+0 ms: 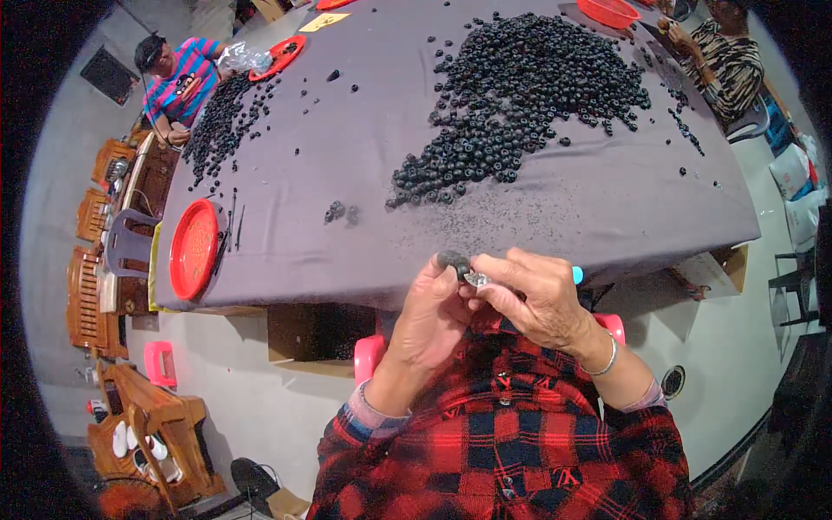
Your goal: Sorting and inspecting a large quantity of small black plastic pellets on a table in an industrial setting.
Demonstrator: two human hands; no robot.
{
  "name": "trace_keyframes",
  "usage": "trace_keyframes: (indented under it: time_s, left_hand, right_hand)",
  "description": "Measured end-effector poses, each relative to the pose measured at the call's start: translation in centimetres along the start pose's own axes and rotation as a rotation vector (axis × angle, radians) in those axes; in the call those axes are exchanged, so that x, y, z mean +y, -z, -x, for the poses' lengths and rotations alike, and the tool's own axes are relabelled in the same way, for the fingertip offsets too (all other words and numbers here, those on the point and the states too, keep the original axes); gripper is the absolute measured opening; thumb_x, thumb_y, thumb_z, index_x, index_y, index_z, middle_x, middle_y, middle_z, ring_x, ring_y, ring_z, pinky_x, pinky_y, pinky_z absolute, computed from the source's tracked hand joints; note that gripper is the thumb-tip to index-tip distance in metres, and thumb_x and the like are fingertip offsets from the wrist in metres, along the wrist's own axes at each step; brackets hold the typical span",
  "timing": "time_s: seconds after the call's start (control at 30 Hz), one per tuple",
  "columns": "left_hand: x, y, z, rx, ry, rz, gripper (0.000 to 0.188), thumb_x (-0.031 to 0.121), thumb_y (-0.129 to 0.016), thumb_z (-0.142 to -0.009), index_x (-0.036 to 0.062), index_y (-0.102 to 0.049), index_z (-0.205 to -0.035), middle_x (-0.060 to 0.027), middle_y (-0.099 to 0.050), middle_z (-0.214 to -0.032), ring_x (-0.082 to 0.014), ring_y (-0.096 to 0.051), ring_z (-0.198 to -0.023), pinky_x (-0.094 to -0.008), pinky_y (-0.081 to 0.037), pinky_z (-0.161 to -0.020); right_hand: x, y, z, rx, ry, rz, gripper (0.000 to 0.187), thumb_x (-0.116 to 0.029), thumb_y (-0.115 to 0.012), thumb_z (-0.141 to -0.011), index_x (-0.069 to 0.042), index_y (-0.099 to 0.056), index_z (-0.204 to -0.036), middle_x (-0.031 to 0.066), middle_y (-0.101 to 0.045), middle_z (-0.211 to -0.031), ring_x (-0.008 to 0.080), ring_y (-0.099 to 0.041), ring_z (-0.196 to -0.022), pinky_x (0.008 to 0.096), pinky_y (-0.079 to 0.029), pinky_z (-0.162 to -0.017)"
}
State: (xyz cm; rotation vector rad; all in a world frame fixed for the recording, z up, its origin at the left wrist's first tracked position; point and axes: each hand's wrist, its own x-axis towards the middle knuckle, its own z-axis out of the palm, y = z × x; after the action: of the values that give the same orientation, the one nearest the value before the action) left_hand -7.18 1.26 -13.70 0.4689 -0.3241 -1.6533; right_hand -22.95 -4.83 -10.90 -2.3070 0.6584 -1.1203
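My left hand [425, 319] is closed, pinching a small rounded black part [452, 261] just past the table's near edge. In my right hand [544, 299] is a slim tool, largely hidden by the fingers; its light-blue end [577, 275] sticks out on the right. Shiny metal [476, 279] shows at the right fingertips, touching or very close to the black part. Beyond my hands, a big pile of similar black ring-shaped parts [537, 78] lies on the grey cloth-covered table [347, 139]. Fine dark crumbs [485, 217] are scattered at its near side.
A red tray [180, 260] and thin dark tools [230, 230] lie at the table's left. Two co-workers sit at the far left [184, 82] and far right [732, 65], each near black parts. An open cardboard box [303, 355] stands below the table's near edge.
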Motion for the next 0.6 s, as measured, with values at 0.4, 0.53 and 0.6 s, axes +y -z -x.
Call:
trace_keyframes:
  time_s: [0.4,0.53,0.6]
  left_hand:
    - [0.00,-0.05,-0.32,0.062,-0.014,-0.082,0.011,0.014,-0.061,-0.087,0.0115,-0.056,-0.096,0.0006,-0.060,-0.090,-0.0096,-0.053,-0.079,-0.0257,-0.046,-0.072]
    - [-0.19,0.39,-0.49,0.075,-0.043,-0.092,0.010,0.015,-0.060,-0.088,0.0110,-0.056,-0.096,-0.0002,-0.061,-0.085,-0.0108,-0.057,-0.076,-0.0266,-0.047,-0.070]
    - [-0.38,0.12,-0.61,0.126,-0.066,-0.129,0.008,0.014,-0.059,-0.089,0.0108,-0.057,-0.095,0.0003,-0.061,-0.084,-0.0106,-0.056,-0.075,-0.0273,-0.048,-0.070]
  right_hand:
    - [0.02,0.13,0.12,-0.023,-0.041,0.076,0.020,-0.011,-0.065,-0.078,-0.005,-0.064,-0.097,0.0097,-0.057,-0.065,0.0245,-0.056,-0.054,0.0344,-0.043,-0.048]
    - [-0.12,-0.18,0.11,-0.034,-0.080,0.093,0.019,-0.011,-0.064,-0.079,-0.006,-0.064,-0.097,0.0096,-0.057,-0.065,0.0252,-0.057,-0.055,0.0345,-0.044,-0.049]
    - [-0.04,-0.32,0.15,-0.038,-0.102,0.094,0.018,-0.011,-0.063,-0.080,-0.006,-0.064,-0.097,0.0098,-0.057,-0.065,0.0253,-0.057,-0.055,0.0343,-0.045,-0.049]
